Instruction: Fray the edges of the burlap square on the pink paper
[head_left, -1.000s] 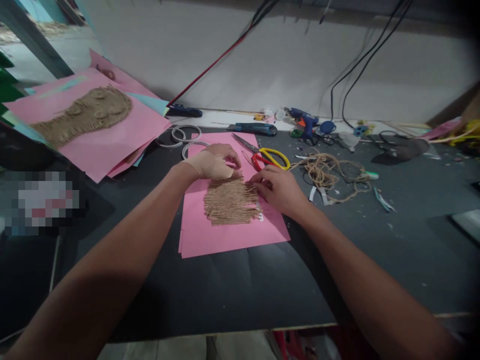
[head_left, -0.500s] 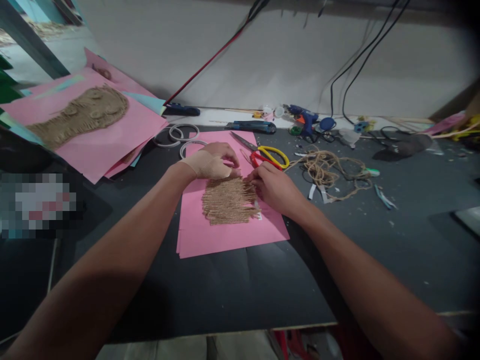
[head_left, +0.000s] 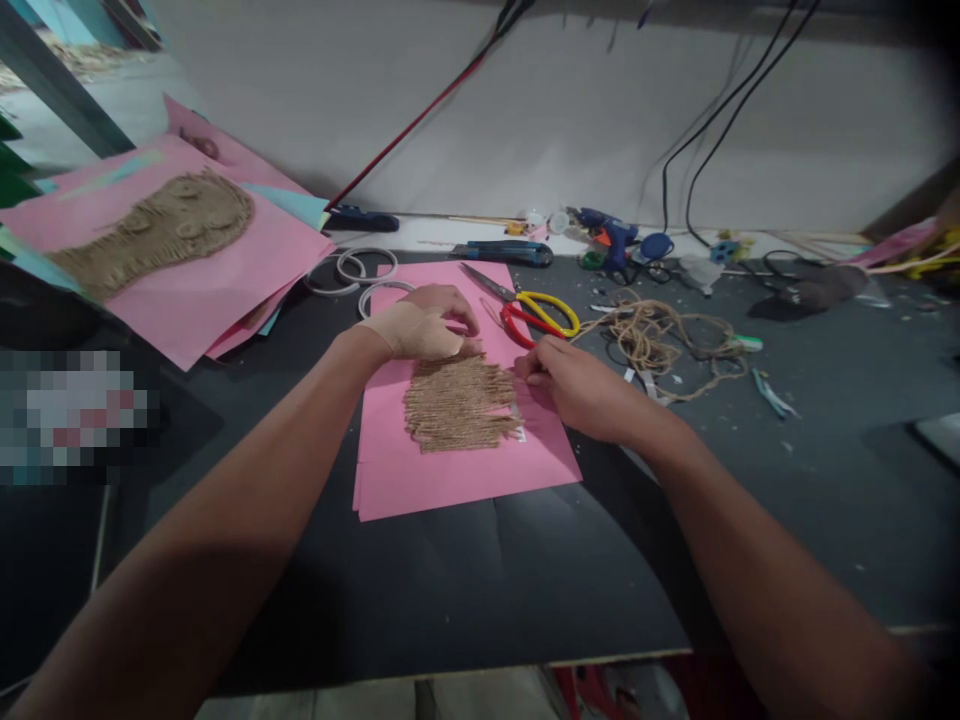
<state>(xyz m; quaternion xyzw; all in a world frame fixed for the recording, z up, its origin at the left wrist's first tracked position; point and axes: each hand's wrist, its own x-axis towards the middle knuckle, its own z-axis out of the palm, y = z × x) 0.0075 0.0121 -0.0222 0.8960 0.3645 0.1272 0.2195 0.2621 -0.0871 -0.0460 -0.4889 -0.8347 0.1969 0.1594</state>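
Rows of brown jute twine (head_left: 459, 405) lie side by side on a pink paper sheet (head_left: 450, 488), with uneven ends at the right. My left hand (head_left: 429, 322) is closed at the top edge of these rows, its thumb and curled fingers on the uppermost twine. Just right of the strand ends, my right hand (head_left: 574, 385) is closed in a pinch; whatever its fingertips hold is too small to make out. Scissors (head_left: 521, 302) with red and yellow handles lie above my right hand on the paper's far part.
A loose tangle of twine (head_left: 652, 340) lies at the right. Behind are a blue utility knife (head_left: 506, 253), a blue glue gun (head_left: 615, 240) and grey rings (head_left: 349, 272). At left, a twine-covered shape (head_left: 172, 225) rests on stacked coloured sheets. Black cables (head_left: 720, 120) hang by the wall.
My right hand has moved a little to the right, away from the strand ends, with its fingers still pinched. My left hand has stayed at the top edge of the twine.
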